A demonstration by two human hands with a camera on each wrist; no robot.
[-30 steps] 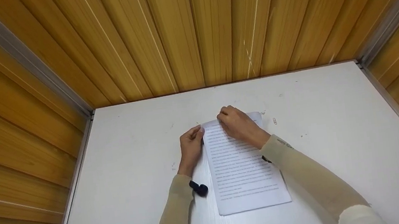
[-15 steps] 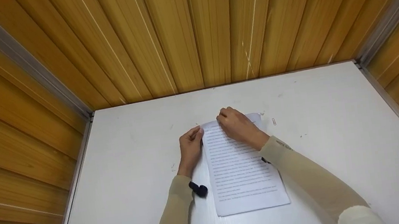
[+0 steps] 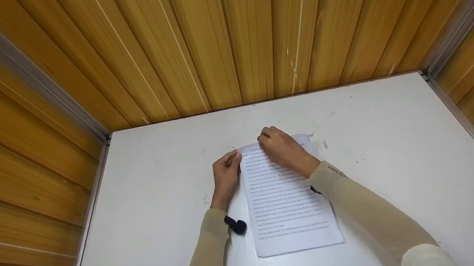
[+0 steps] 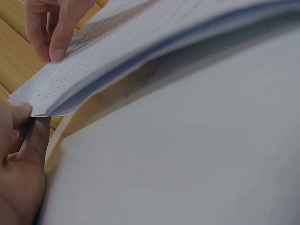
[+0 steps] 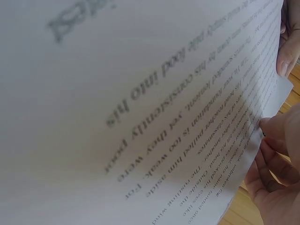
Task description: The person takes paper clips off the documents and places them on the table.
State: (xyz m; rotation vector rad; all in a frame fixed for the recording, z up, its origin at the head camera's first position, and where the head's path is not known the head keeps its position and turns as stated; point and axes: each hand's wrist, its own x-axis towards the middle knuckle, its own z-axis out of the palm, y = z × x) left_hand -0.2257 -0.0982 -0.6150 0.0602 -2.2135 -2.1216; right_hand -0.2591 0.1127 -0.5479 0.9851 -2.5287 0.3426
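A stack of printed sheets (image 3: 290, 217) lies lengthwise before me, its far end raised off the table, as the left wrist view (image 4: 108, 56) shows from the side. My left hand (image 3: 226, 177) pinches the far left corner between thumb and fingers. My right hand (image 3: 283, 147) reaches across the print and pinches the far edge near its middle, thumb on the printed face and fingers behind. At the right thumb tip, in the right wrist view, a tiny dark bit (image 5: 264, 134) shows; what it is I cannot tell. Most of the fingertips behind the paper are hidden.
A small paper clip (image 3: 325, 144) lies on the white table (image 3: 404, 166), just right of the stack's far corner. Wood-look panels (image 3: 252, 36) wall in the back and both sides. A black strap mount (image 3: 236, 225) sits at the left wrist.
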